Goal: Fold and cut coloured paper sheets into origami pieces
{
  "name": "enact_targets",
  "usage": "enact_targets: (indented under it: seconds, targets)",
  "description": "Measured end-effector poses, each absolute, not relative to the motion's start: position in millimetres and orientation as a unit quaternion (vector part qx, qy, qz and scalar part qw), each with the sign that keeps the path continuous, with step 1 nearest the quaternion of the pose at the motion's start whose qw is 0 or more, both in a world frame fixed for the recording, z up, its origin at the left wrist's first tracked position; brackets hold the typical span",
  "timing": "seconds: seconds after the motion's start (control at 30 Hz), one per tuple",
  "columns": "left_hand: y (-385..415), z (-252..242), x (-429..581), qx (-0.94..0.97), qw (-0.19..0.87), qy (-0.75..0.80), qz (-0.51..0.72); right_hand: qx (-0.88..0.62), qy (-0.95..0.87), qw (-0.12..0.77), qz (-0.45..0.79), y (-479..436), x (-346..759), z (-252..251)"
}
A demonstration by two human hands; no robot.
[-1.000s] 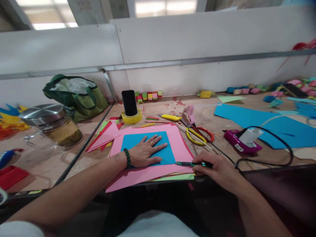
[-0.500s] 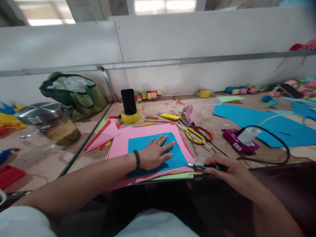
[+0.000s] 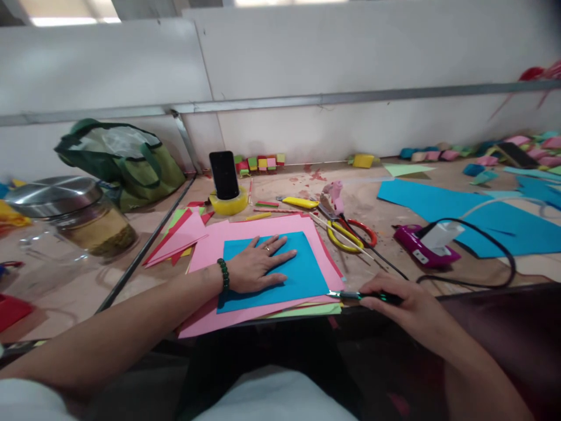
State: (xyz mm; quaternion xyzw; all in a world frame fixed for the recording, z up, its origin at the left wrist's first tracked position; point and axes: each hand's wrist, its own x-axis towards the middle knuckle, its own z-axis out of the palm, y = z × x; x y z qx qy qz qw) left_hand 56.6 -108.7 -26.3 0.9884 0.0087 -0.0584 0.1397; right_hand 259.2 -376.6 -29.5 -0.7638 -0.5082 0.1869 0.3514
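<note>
My left hand (image 3: pixel 258 266) lies flat with fingers spread on a blue sheet of paper (image 3: pixel 307 263), pressing it down. That sheet rests on a stack of pink paper (image 3: pixel 205 251), with red, yellow and green sheets showing at the stack's edges. In my right hand (image 3: pixel 394 295) is a slim utility knife (image 3: pixel 350 295) with a silver front and a dark green-black handle. Its tip touches or nearly touches the blue sheet's lower right corner. Folded pink and red paper pieces (image 3: pixel 179 237) lie left of the stack.
Behind the stack are a phone (image 3: pixel 225 175) propped on a tape roll (image 3: pixel 228 202), a yellow cutter (image 3: pixel 300 202), scissors (image 3: pixel 346 235) and a pink glue gun (image 3: pixel 333 197). A purple power strip (image 3: pixel 423 248) with cables sits right. A glass mug (image 3: pixel 96 228) and green bag (image 3: pixel 149 175) stand left.
My left hand has slid slightly left across the blue sheet. The knife tip stays by the sheet's lower right corner. The view has tilted down a little.
</note>
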Motion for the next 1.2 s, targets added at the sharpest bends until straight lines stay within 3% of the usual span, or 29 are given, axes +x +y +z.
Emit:
enact_targets:
  seconds: [1.2]
  targets:
    - [-108, -29, 57, 0.992, 0.117, 0.007, -0.054, -0.732, -0.563, 0.343, 0.169, -362, 220, -36]
